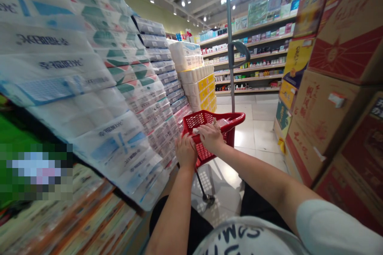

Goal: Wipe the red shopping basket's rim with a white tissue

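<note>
A red plastic shopping cart with lattice sides stands in front of me on thin legs with casters. My left hand is closed over the left part of its near rim. Beside it, my right hand has its fingers wrapped over the same rim, a little further right. Small whitish bits show at the right hand's fingers, too small to name. A grey pole with a looped hook rises at the cart's far side. Inside the cart, a pale flat item shows behind my right hand; the rest is hidden.
Tall stacks of wrapped tissue packs line the left side close to the cart. Cardboard boxes are piled along the right. Shelves of small goods stand at the back, beyond the pale tiled floor.
</note>
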Available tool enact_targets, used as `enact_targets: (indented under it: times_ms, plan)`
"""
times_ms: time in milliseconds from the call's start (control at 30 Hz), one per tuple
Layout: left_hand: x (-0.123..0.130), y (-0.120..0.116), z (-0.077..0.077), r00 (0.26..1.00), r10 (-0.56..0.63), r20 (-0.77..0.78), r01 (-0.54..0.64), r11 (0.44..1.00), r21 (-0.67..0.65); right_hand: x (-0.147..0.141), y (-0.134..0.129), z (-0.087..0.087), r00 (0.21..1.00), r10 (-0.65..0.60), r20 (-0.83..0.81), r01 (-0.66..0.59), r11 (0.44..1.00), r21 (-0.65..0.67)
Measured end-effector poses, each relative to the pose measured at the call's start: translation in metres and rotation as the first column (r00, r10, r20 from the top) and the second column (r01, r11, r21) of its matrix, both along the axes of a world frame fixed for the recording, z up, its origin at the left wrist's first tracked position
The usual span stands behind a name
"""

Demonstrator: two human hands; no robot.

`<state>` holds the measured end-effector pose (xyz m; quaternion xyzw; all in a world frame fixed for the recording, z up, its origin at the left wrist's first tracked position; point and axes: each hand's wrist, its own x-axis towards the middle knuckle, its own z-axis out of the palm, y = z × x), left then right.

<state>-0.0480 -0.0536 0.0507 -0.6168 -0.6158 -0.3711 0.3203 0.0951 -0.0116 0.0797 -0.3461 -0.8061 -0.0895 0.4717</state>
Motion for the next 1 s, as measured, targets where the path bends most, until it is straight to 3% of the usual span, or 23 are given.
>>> enact_targets:
  times_ms: [133, 367, 567, 800, 1000]
  plan:
    - [0.002, -0.003, 0.001, 1.000, 0.007, 0.003, -0.007, 1.000, -0.015, 0.008, -0.006, -0.021, 0.998, 0.066, 0.015, -0.068, 0.989, 0.131]
    - [0.001, -0.002, 0.001, 0.999, 0.009, 0.033, -0.008, 1.000, -0.026, 0.000, 0.001, -0.006, 0.996, 0.087, -0.026, -0.085, 0.995, 0.041]
    - [0.002, -0.005, 0.001, 0.997, -0.031, 0.075, 0.033, 0.999, -0.029, 0.005, -0.009, -0.026, 0.995, 0.102, -0.004, -0.100, 0.987, 0.124]
    - [0.002, -0.003, 0.002, 0.994, -0.045, 0.104, 0.047, 0.999, -0.025, -0.005, -0.003, 0.002, 0.997, 0.072, -0.015, -0.073, 0.994, -0.082]
    - [0.002, -0.005, 0.001, 0.993, -0.052, 0.103, 0.056, 0.998, -0.036, 0.006, -0.010, -0.022, 0.991, 0.132, 0.025, -0.134, 0.982, 0.136]
